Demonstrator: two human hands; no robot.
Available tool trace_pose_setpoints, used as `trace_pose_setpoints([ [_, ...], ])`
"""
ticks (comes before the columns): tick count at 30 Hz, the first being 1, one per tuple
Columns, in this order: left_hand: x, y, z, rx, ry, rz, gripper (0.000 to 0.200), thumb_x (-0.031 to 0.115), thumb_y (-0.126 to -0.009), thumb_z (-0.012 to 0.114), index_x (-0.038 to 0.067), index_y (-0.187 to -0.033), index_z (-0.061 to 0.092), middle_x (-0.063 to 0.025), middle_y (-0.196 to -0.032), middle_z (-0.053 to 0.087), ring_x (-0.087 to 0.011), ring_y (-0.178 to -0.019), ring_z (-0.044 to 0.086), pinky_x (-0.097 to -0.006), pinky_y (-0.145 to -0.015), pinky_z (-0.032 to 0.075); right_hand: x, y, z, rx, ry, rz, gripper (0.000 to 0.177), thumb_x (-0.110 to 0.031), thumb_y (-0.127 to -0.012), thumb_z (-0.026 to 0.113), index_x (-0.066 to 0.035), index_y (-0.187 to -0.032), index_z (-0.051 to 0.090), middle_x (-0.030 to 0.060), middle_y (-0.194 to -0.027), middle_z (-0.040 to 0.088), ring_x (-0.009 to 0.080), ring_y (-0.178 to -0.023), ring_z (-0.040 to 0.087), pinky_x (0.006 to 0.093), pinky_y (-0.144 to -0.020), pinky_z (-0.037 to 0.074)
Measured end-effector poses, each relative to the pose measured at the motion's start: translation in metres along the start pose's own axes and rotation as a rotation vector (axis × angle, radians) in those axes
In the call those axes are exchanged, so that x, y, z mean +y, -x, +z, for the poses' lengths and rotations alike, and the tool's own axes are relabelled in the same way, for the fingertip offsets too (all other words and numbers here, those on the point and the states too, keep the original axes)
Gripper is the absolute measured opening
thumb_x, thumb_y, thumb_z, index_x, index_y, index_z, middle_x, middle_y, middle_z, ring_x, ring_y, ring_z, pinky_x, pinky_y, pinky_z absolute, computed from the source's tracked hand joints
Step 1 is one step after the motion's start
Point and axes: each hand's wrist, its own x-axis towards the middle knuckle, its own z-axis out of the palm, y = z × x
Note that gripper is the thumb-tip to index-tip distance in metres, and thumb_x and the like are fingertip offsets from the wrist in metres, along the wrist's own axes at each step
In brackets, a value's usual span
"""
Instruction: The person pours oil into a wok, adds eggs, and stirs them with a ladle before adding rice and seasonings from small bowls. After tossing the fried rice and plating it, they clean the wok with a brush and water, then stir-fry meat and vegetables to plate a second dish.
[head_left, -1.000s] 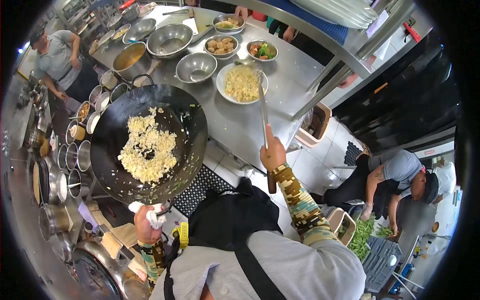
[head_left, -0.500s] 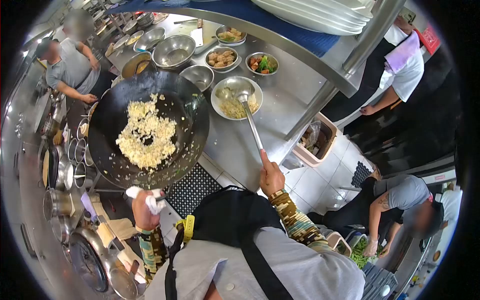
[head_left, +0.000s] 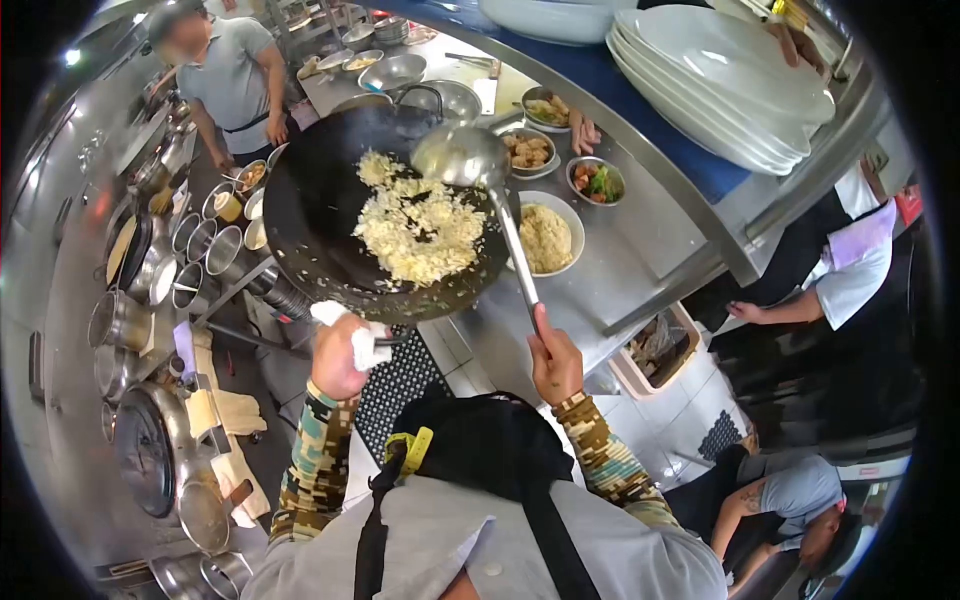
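My left hand (head_left: 340, 358) is closed round the handle of a black wok (head_left: 315, 215), with a white cloth (head_left: 366, 348) in the grip. Loose pale-yellow fried rice (head_left: 420, 235) lies in the wok, which is held up beside the steel counter. My right hand (head_left: 556, 362) grips the long handle of a steel ladle (head_left: 462, 156). The ladle's bowl is over the wok's right side, its rounded back facing up. Just right of the wok, a white bowl (head_left: 572, 225) filled with fried rice stands on the counter, partly covered by the ladle handle and wok.
Small bowls of food, including a bowl of mixed vegetables (head_left: 598, 182), stand behind. White plates (head_left: 700, 110) are stacked on the shelf (head_left: 690, 195) above. Steel pots (head_left: 118, 318) line the left. Co-workers stand at left (head_left: 235, 85) and right (head_left: 860, 260); another bends (head_left: 795, 500) low right.
The ladle has moved from the white bowl to over the wok. The wok now sits closer to the bowl, where the rice is heaped higher. Another person's fingers have appeared by the small bowls.
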Motion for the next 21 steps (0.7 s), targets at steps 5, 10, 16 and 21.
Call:
trace_pose_setpoints([
  [5,0.005,0.003,-0.002,0.076,-0.1,0.068,0.012,0.011,-0.084,0.051,0.0,-0.082,0.055,-0.0166,-0.074,0.063,-0.026,-0.062,0.064,-0.0381,-0.045,0.054,-0.005,-0.045,0.005,-0.158,0.207,-0.089,0.057,-0.01,-0.089,0.058,-0.028,-0.142,0.046,0.0164,-0.079,0.058,0.0377,-0.07,0.059,0.0455,-0.064,0.049],
  [10,0.008,-0.004,0.0,0.019,-0.083,0.085,0.01,0.005,-0.08,0.05,-0.002,-0.086,0.054,-0.0137,-0.072,0.061,-0.0238,-0.061,0.064,-0.037,-0.047,0.055,-0.055,-0.131,0.025,-0.216,0.326,-0.163,0.056,-0.013,-0.091,0.055,-0.03,-0.143,0.044,0.0185,-0.086,0.061,0.0385,-0.077,0.061,0.0468,-0.069,0.049],
  [16,0.013,-0.006,-0.012,0.005,0.005,0.117,0.007,0.002,-0.078,0.05,-0.003,-0.081,0.055,-0.0125,-0.07,0.06,-0.0254,-0.059,0.064,-0.0356,-0.051,0.052,-0.025,-0.104,-0.033,-0.352,0.43,-0.037,0.052,-0.015,-0.092,0.054,-0.029,-0.142,0.046,0.0219,-0.097,0.064,0.0399,-0.088,0.064,0.0464,-0.078,0.051],
  [21,0.005,-0.014,-0.021,-0.067,-0.05,0.134,0.008,0.007,-0.081,0.054,-0.001,-0.082,0.055,-0.0141,-0.071,0.061,-0.0267,-0.059,0.065,-0.0375,-0.048,0.054,-0.033,-0.138,0.021,-0.184,0.241,-0.059,0.05,-0.015,-0.093,0.053,-0.029,-0.141,0.047,0.0231,-0.093,0.062,0.0417,-0.085,0.062,0.0467,-0.076,0.05],
])
